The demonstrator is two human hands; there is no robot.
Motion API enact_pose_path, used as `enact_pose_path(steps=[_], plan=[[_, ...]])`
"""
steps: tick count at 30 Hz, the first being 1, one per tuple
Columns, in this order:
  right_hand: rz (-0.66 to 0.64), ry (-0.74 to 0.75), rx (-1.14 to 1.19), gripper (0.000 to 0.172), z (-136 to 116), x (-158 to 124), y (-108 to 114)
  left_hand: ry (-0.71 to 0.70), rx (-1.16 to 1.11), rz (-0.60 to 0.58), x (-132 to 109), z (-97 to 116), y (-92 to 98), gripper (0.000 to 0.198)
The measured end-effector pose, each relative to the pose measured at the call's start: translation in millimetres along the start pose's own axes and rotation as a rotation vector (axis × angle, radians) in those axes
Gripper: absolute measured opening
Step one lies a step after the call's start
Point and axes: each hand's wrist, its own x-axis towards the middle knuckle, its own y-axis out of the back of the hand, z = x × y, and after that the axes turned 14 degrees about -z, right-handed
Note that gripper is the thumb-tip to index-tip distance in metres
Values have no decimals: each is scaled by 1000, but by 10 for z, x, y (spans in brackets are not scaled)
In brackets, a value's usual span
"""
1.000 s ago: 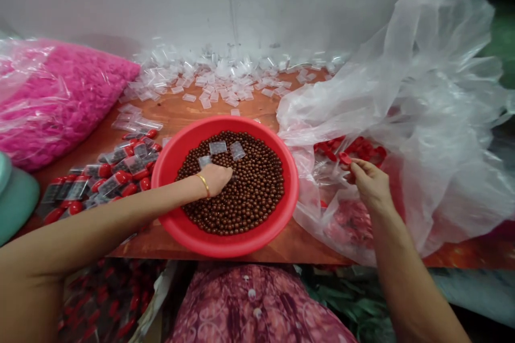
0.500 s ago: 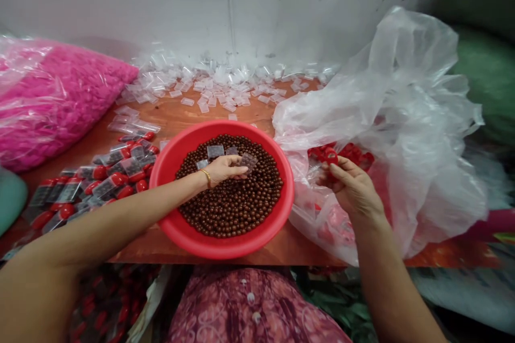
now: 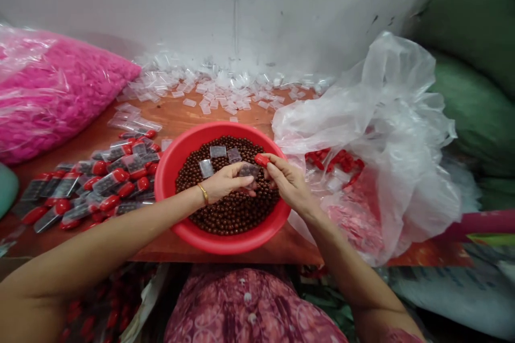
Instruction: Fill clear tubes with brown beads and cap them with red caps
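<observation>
My left hand [image 3: 229, 182] is closed round a small clear plastic box [image 3: 248, 170] with dark balls inside, held over the red basin [image 3: 164, 171]. Between the fingertips of my right hand [image 3: 287, 179] is a red cap [image 3: 262, 159], close to the box's right end. Whether cap and box touch, I cannot tell. Shiny brown balls [image 3: 225, 220] fill much of the basin. On top of them lie a few clear boxes, one of them a clear box [image 3: 218, 151] near the back.
Left of the basin are piled filled boxes with red caps [image 3: 108, 185]. Behind lie scattered clear boxes [image 3: 213, 96]. A bag of pink pieces [image 3: 56, 91] sits at the far left. An open plastic bag [image 3: 386, 118] with red caps [image 3: 341, 163] stands at the right.
My right hand has moved left from the open bag to the basin, bringing the red cap beside the box. My left hand stays over the basin with the box.
</observation>
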Motion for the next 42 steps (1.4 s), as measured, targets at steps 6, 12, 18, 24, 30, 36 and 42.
enact_pose_path(steps=[6,12,18,24,30,36,42], plan=[[-23,-58,109,43,74,58,-63,15,-18,-24,8,3,67,42],[-71,-41,-1,37,69,47,-67,-8,214,20,54,8,49,29],[-96,94,-315,38,74,-26,-89,36,371,95,41,-21,-19,18],[-52,153,-335,38,101,-89,-134,-74,471,143,43,-2,-91,12],[0,144,-224,32,80,-44,-139,-86,557,174,16,34,-67,15],[228,424,-982,35,102,-29,-53,35,419,144,3,116,-121,14],[270,688,-1306,57,68,-33,-117,72,212,133,15,137,-166,18]])
